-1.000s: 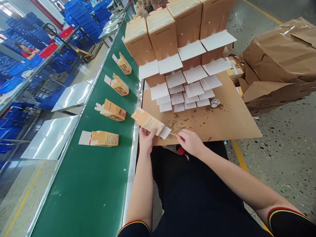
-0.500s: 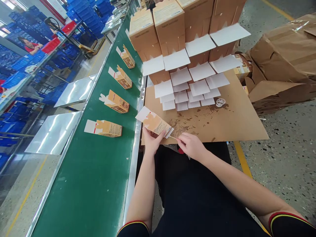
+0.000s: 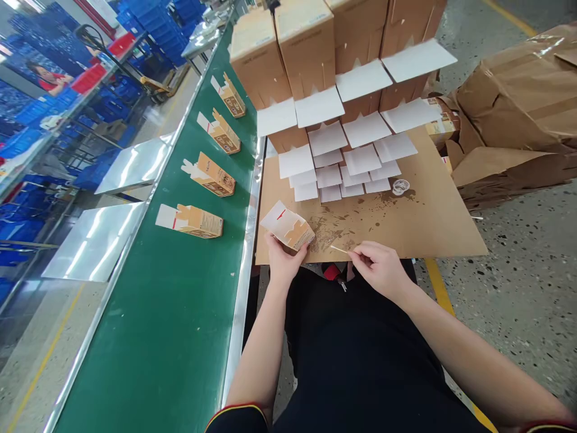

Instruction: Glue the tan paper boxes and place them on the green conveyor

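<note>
My left hand is closed around a small tan carton with a white flap standing open toward the belt. Between thumb and fingers, my right hand pinches a thin pale stick, which looks like a cotton swab. Its tip points at the carton but is apart from it. Beneath both hands lies a brown cardboard sheet with dark wet stains. A small clear cup sits on that sheet, beyond my right hand.
Stacked cartons with white flaps rise at the back of the sheet. Several small open cartons stand along the green conveyor belt at left. A large brown paper-covered pile is at right. A person sits far left.
My right hand has drawn the swab away from the carton, to the right. My left hand has turned the carton so its flap end tilts up toward me.
</note>
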Demonstrator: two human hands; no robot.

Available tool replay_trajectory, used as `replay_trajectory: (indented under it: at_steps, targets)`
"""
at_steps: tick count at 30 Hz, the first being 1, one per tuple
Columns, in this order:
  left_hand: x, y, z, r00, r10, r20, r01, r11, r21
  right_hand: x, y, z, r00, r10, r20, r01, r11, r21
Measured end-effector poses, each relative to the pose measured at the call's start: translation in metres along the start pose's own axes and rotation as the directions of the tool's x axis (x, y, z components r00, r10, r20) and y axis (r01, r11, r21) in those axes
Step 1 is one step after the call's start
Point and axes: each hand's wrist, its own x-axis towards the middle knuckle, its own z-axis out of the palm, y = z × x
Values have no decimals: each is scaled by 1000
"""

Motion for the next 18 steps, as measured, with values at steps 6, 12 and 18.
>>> replay_trajectory:
  at_steps: [6, 12, 18]
  targets:
    - [14, -8, -105, 904, 37, -426, -61, 997, -44, 2, 14, -8, 997, 3, -82, 0, 999, 32]
    - [13, -36, -218, 745, -148, -651, 208, 978, 15, 8, 30, -21, 989, 23, -146, -24, 1000, 0]
    - [-7, -19, -230, 582, 177, -793, 171, 928, 332, 4, 39, -45, 974, 64, -216, -71, 997, -22]
